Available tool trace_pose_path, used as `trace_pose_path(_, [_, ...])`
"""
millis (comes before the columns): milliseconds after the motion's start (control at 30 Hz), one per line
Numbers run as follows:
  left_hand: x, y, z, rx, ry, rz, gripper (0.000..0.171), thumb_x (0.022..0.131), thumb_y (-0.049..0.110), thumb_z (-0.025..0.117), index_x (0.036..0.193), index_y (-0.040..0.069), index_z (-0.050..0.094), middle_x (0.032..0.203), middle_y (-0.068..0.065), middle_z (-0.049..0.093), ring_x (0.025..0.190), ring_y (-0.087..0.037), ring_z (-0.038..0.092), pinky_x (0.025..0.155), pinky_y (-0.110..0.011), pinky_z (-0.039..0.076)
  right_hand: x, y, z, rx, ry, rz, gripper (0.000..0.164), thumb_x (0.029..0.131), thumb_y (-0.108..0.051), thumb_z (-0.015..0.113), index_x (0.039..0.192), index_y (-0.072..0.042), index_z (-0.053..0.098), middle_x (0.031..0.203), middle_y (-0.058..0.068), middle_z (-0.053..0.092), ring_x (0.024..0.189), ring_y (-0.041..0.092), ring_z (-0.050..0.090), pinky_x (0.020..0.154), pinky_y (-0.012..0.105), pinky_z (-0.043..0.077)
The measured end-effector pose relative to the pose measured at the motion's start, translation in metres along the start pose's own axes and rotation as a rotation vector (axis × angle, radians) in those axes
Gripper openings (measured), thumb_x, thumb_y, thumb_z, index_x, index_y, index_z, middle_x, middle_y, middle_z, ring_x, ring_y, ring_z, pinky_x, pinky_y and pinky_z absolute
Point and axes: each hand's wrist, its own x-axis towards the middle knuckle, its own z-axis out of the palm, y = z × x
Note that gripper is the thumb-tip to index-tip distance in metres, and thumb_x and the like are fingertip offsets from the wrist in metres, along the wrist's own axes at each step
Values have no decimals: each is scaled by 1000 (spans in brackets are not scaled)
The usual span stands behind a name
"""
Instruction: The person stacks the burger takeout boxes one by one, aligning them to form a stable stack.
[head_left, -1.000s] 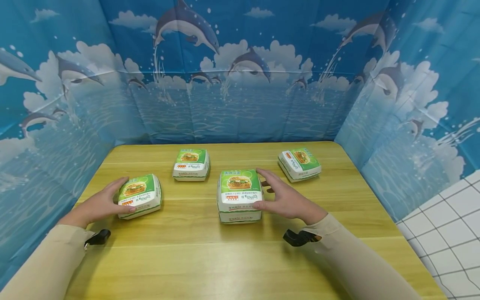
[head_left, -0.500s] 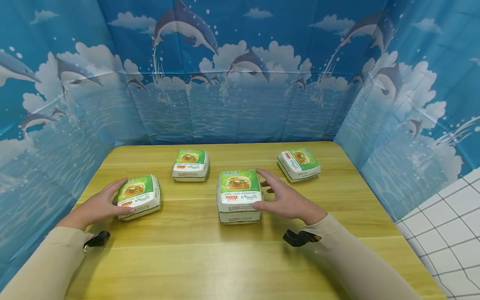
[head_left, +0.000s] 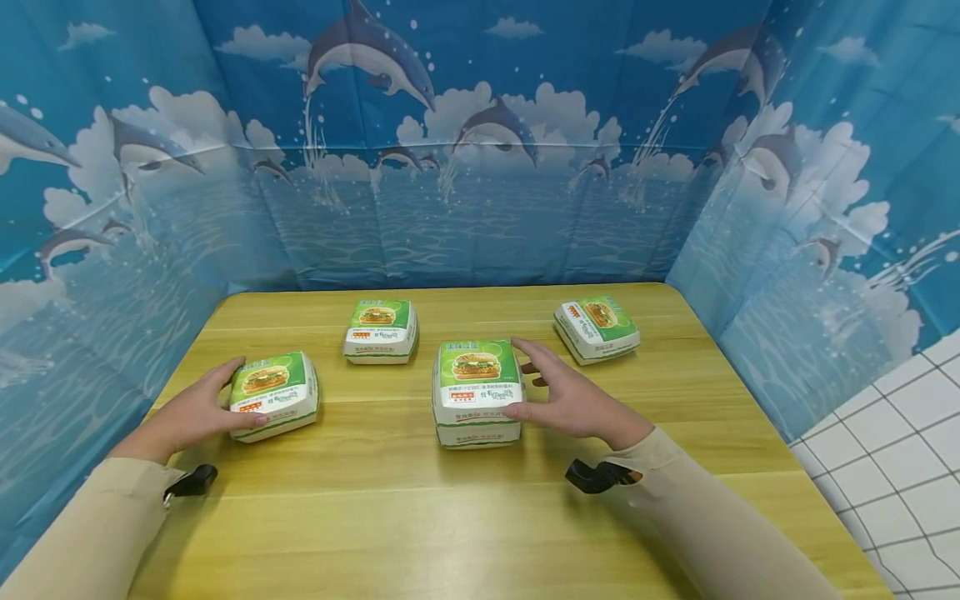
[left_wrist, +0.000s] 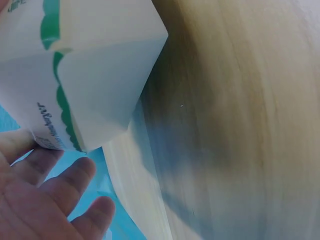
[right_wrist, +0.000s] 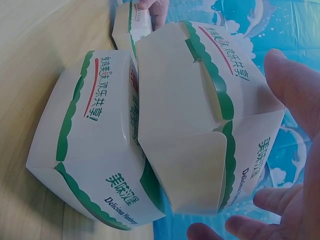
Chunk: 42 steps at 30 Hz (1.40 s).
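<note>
At the table's left, my left hand (head_left: 186, 414) holds a green-and-white burger box (head_left: 279, 390), thumb along its near side and fingers at its far left. In the left wrist view this box (left_wrist: 100, 90) hangs tilted over the tabletop, above its shadow. Two more burger boxes form a stack in the middle. My right hand (head_left: 576, 400) grips the upper box (head_left: 480, 367) from the right, with thumb and index finger at its two right corners. The lower box (head_left: 477, 435) rests beneath; the right wrist view shows the upper box (right_wrist: 185, 110) over it.
Another burger box (head_left: 380, 332) sits at the back, left of the stack, and one more box (head_left: 597, 330) lies turned at the back right. The wooden table (head_left: 390, 525) meets a blue dolphin curtain (head_left: 480, 217) behind. White tiles (head_left: 915, 467) show at the right.
My left hand and its burger box have shifted slightly left. The right hand and the stack look the same as before.
</note>
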Motion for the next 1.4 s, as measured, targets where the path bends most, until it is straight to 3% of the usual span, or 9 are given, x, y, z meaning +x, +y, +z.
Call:
trace_pose_path(333, [-3,1,-2,-94,30,12,121,91,45,82,168,-2,2,165,-41,12,140,-66,35,104,-68,47,0,-1,0,5,2,-6,104,93,-50,79,170,-27,15,174,7,21,149,38,44,116,63,43])
trace_pose_path(533, [-4,7,-4,-86,57,34,122,89,48,84,169,1,3,164,-39,15,140,-63,39,100,-54,55,0,-1,0,8,2,-4,104,93,-50,79,170,-26,14,174,8,20,149,38,44,116,63,43])
trace_pose_path(633, [-4,13,-4,-80,71,54,121,90,48,84,169,3,5,164,-36,18,140,-59,41,99,-53,56,0,-1,0,5,4,-5,104,93,-50,79,170,-26,15,174,8,21,148,38,45,116,63,43])
trace_pose_path(833, [-6,29,-6,-58,112,83,114,92,49,80,170,7,8,165,-34,21,137,-56,44,102,-64,50,-1,-1,1,5,4,-6,104,93,-50,79,170,-26,15,174,8,22,148,39,45,116,64,43])
trace_pose_path(1067, [-7,52,-7,-56,163,152,111,93,48,80,171,11,11,169,-31,19,135,-52,47,104,-68,47,-1,0,1,12,4,-9,104,93,-50,79,170,-26,15,174,9,21,148,40,44,116,64,42])
trace_pose_path(1400, [-2,102,-7,-42,180,255,111,90,51,82,171,15,14,169,-24,26,135,-45,51,108,-66,47,-2,-1,1,8,3,0,104,93,-51,79,170,-27,14,174,8,21,149,39,44,116,64,42])
